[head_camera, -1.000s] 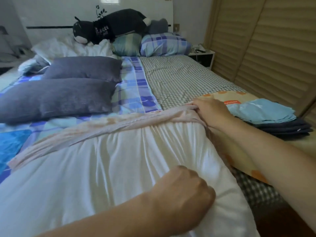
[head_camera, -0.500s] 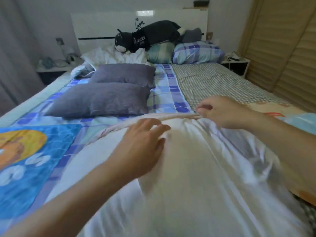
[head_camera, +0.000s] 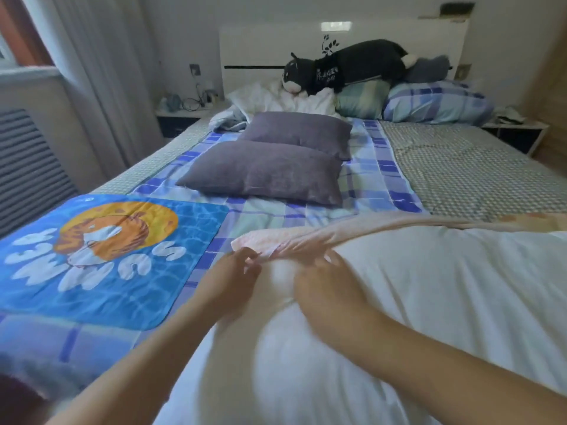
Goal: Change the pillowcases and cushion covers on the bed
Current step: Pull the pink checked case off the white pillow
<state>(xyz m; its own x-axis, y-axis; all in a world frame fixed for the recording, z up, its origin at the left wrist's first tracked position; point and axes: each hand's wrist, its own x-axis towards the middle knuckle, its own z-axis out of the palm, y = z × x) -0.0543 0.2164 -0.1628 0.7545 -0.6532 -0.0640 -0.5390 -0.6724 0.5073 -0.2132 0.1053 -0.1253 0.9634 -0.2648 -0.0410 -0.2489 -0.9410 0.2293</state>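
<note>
A big white pillow (head_camera: pixel 414 302) lies across the foot of the bed in front of me. A pale pink pillowcase (head_camera: pixel 352 231) is bunched along its far edge. My left hand (head_camera: pixel 228 282) pinches the pink fabric at the pillow's left corner. My right hand (head_camera: pixel 325 286) lies on the pillow just right of it, fingers curled into the same bunched edge. Both hands are blurred. Two grey-purple cushions (head_camera: pixel 270 176) sit one behind the other in the middle of the bed.
A blue mat with an orange tiger print (head_camera: pixel 101 253) lies at my left. At the headboard are a black plush toy (head_camera: pixel 346 69), a white pillow (head_camera: pixel 276 98), a green pillow (head_camera: pixel 360 99) and a blue plaid pillow (head_camera: pixel 435 102). Nightstands flank the bed.
The view swung left. My right hand slid left along the pink pillowcase edge to the pillow's left corner, and my left hand moved forward from the white pillow to pinch that corner.
</note>
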